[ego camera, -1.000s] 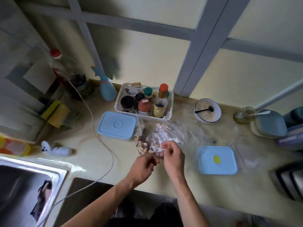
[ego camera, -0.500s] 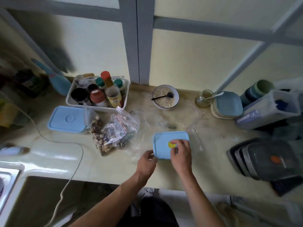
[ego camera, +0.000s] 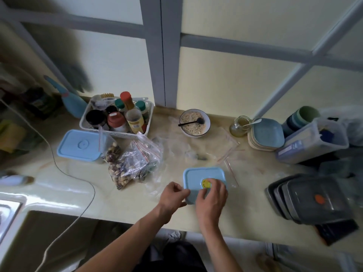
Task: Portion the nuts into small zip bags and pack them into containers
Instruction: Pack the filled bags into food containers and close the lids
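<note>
Home kitchen: sink (ego camera: 7,211), condiment basket (ego camera: 117,132), stacked plates (ego camera: 267,134).

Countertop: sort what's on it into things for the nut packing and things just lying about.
For the job:
- blue-lidded container, left hand at its edge, right hand on its lid
- second blue-lidded container
- bags of nuts
- empty zip bags

Lying about:
- condiment basket
- oat bowl
- jar
- stacked plates
- dark trays
</note>
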Tool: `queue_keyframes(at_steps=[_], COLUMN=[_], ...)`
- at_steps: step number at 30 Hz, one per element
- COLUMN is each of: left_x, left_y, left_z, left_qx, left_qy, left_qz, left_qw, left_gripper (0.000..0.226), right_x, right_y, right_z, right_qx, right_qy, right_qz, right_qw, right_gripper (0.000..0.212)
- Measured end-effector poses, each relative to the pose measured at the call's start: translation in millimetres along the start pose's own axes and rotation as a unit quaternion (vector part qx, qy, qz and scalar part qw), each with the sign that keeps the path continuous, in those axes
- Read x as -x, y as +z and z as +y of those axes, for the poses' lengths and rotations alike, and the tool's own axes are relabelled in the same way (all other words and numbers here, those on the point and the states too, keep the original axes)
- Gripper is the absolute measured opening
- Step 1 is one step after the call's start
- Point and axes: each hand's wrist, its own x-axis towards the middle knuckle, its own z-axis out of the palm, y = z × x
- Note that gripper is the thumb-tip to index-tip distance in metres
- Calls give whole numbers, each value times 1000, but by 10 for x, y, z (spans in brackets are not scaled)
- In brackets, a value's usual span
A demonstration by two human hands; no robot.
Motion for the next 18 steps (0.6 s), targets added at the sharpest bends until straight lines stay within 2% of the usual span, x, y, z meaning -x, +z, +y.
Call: queue_keyframes(at_steps=[2,5,11,16,18], left_x=[50,135,268,411,434], left_y=[-96,-322,-1030,-1933,-2283], left_z=[26,63,154,185,200], left_qx=[-8,-10,-6,-17,-5], left_qy=[22,53,108,136,129], left_qz=[6,-32,-5,32,59], left_qw=[1000,998,994,990,990], left_gripper=[33,30,25,43,40], right_x=[-33,-16,332,765,959], right_y=[-57,-54,196,563,769], right_z=[-54,-236,-904,-1504,-1708], right_qx=[7,17,47,17,5], right_qy=[26,7,-37,-114,-138], right_qz=[30,42,41,26,-7], right_qw=[999,999,997,993,990], right_gripper=[39,51,44,37,36])
